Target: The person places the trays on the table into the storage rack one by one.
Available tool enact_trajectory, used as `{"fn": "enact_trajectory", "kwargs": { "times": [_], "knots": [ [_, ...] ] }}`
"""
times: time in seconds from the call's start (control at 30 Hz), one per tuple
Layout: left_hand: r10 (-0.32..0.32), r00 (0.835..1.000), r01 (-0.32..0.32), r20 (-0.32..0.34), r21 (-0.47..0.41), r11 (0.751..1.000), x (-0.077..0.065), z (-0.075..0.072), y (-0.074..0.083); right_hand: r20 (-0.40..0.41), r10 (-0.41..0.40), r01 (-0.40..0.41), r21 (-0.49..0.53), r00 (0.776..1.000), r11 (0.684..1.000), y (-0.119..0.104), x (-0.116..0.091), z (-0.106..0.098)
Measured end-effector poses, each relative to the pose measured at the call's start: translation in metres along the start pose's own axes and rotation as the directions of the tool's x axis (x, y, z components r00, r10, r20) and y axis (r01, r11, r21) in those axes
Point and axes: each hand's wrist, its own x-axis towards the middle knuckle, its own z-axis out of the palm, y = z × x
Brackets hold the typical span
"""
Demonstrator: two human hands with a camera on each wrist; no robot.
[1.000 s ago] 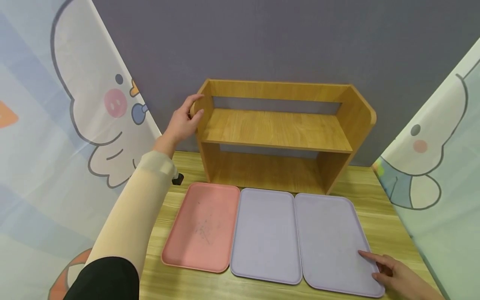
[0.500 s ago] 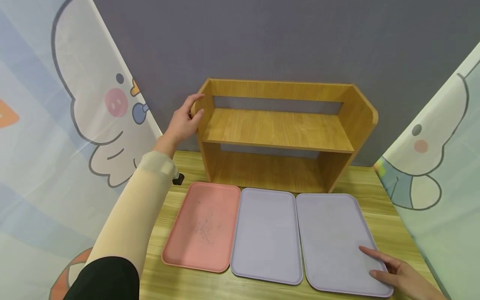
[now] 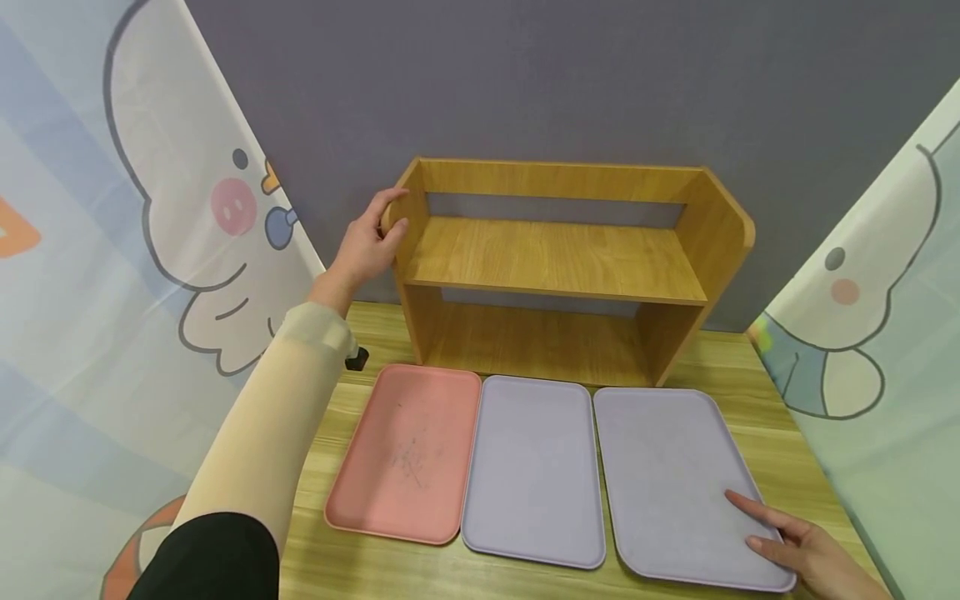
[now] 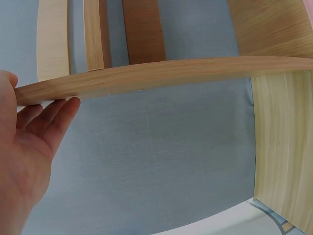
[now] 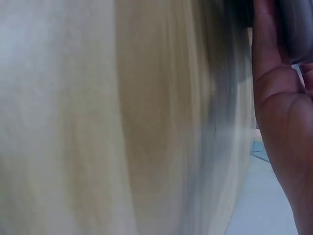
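A person's left hand [image 3: 367, 246] grips a two-tier brown wooden shelf [image 3: 555, 254] as the right hand [image 3: 810, 552] holds the rightmost pale-lilac rectangular plastic-looking tray [image 3: 671, 475] in front of it on the wood-grain table [image 3: 757, 408], apparently repositioning it, with level handling likely needed next.

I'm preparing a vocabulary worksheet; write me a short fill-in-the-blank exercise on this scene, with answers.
1. The left hand grips the wooden shelf at its ____ end.
2. The right hand touches the rightmost ____.
3. Counting the pink tray, the trays number ____.

Missing words: left; tray; three.
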Motion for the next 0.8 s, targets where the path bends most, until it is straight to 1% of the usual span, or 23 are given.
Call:
{"fn": "enact_trajectory", "kwargs": {
  "times": [0.1, 0.17, 0.23, 0.33, 0.43, 0.57, 0.7, 0.8],
  "knots": [
    [0.000, 1.000, 0.000, -0.002, -0.002, 1.000, 0.000, 0.001, 0.000, 0.019, 0.001, -0.002, 0.046, 1.000, 0.999, -0.001, -0.002, 0.002],
    [-0.003, 1.000, 0.003, 0.000, -0.003, 1.000, 0.000, 0.001, -0.001, 0.007, 0.001, -0.001, 0.053, 1.000, 0.999, -0.002, -0.004, 0.004],
    [-0.005, 1.000, 0.005, 0.002, -0.001, 1.000, 0.000, 0.001, 0.000, -0.037, -0.001, 0.001, 0.015, 0.999, 1.000, -0.003, -0.006, 0.006],
    [-0.006, 1.000, 0.006, 0.002, 0.004, 1.000, 0.001, 0.000, 0.000, -0.082, -0.008, 0.004, -0.042, 0.997, 0.999, -0.007, -0.009, 0.010],
    [-0.005, 1.000, 0.005, 0.003, 0.008, 1.000, 0.003, 0.000, 0.000, -0.100, -0.012, 0.002, -0.098, 0.995, 0.995, -0.016, -0.011, 0.016],
    [-0.006, 1.000, 0.006, 0.001, 0.009, 1.000, 0.003, 0.000, 0.000, -0.136, -0.054, 0.023, -0.218, 0.989, 0.976, -0.031, -0.013, 0.030],
    [-0.004, 1.000, 0.004, -0.005, 0.007, 1.000, 0.002, 0.000, -0.001, -0.136, -0.082, 0.041, -0.279, 0.987, 0.959, -0.046, -0.013, 0.044],
    [-0.002, 1.000, 0.002, -0.007, 0.007, 1.000, 0.002, 0.000, -0.001, -0.155, -0.092, 0.037, -0.329, 0.984, 0.944, -0.057, -0.011, 0.056]
  ]
}}
